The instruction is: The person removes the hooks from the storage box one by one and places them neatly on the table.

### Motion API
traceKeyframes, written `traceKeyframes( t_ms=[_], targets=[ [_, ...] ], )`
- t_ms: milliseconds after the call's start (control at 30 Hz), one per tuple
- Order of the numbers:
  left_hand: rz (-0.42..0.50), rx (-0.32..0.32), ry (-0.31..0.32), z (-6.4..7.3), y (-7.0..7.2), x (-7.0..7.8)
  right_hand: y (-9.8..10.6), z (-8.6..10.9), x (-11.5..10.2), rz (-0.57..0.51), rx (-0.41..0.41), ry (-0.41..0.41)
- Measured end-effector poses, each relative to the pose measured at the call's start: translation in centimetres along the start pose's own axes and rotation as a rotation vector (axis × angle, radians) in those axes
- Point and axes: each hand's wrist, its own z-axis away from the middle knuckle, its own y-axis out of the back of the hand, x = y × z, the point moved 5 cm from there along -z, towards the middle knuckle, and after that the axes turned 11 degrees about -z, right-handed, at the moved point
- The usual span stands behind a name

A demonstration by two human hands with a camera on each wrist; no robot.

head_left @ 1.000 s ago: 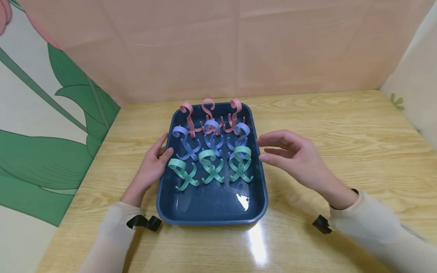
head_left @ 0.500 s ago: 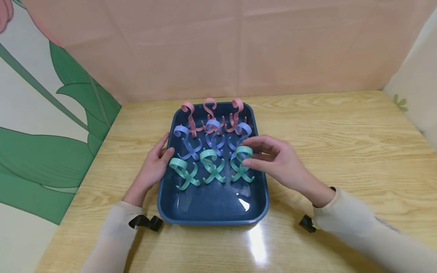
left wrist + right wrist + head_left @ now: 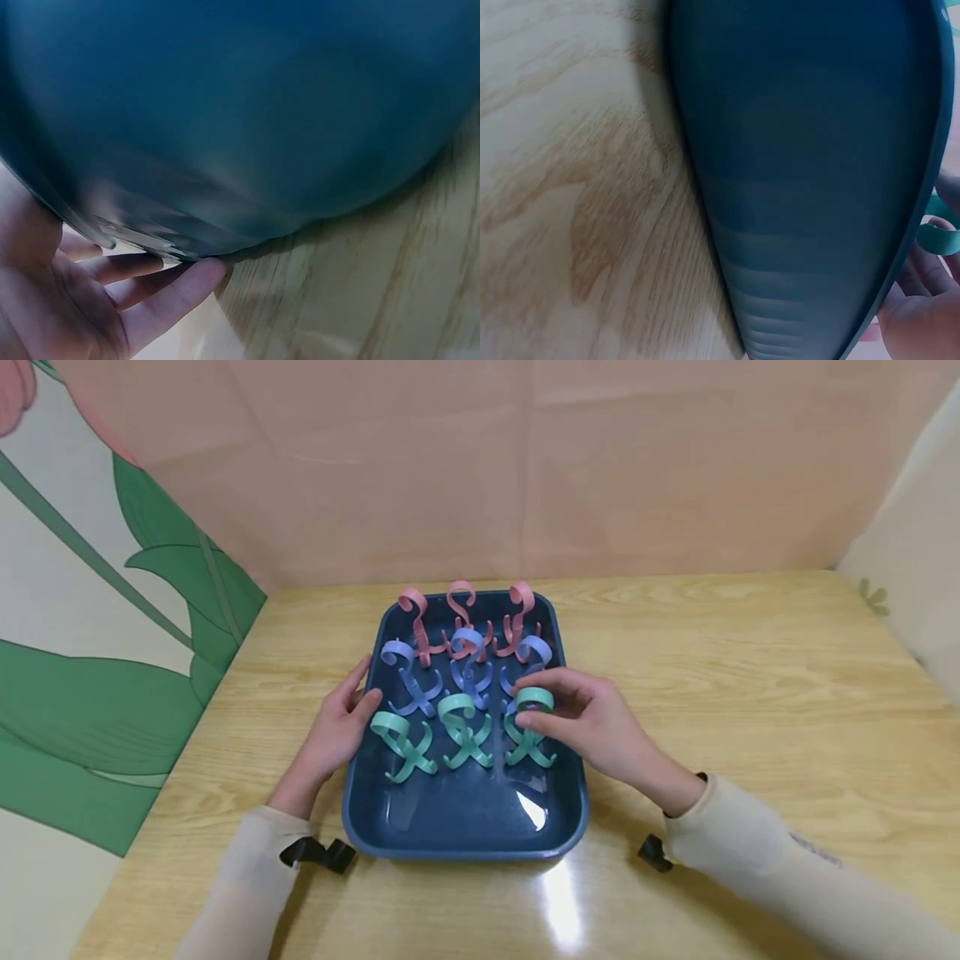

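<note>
A dark blue plastic tray (image 3: 465, 818) holds rows of plastic four-pronged hooks with curled tops. My left hand (image 3: 333, 727) grips the tray's left side, thumb over the rim; in the left wrist view, fingers (image 3: 176, 300) lie against the outer wall. Reaching over the right rim, my right hand (image 3: 611, 735) has thumb and forefinger round the curled top of the right-hand green hook (image 3: 534, 695). That hook's prongs still stand on the tray floor. To its left are the middle green hook (image 3: 468, 752) and the left green hook (image 3: 411, 756).
Behind the green row stand blue hooks (image 3: 467, 681), then pink hooks (image 3: 461, 606) at the far end. The tray sits on a wooden table (image 3: 750, 693). A pink-covered wall (image 3: 525, 468) rises behind, and a painted wall (image 3: 82, 710) stands on the left.
My right hand has moved left from outside the tray, over its rim, to the right-hand green hook, its fingers closing round the top. My left hand stays on the tray's side.
</note>
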Motion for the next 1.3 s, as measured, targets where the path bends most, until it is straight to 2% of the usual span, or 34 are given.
traceKeyframes(
  t_ms=[267,500,867,1300],
  targets=[
    [-0.012,0.008,0.011,0.00,-0.17,-0.04,0.10,0.04,0.33,0.039,0.002,-0.006],
    [-0.014,0.003,0.013,0.13,-0.20,-0.11,0.00,0.04,0.33,0.057,-0.003,0.031],
    [-0.035,0.000,0.035,0.20,-0.25,-0.19,-0.09,0.21,0.46,0.025,-0.012,0.042],
    [-0.029,0.004,0.029,0.34,-0.17,0.00,0.13,0.83,-0.24,0.005,0.002,0.044]
  ],
)
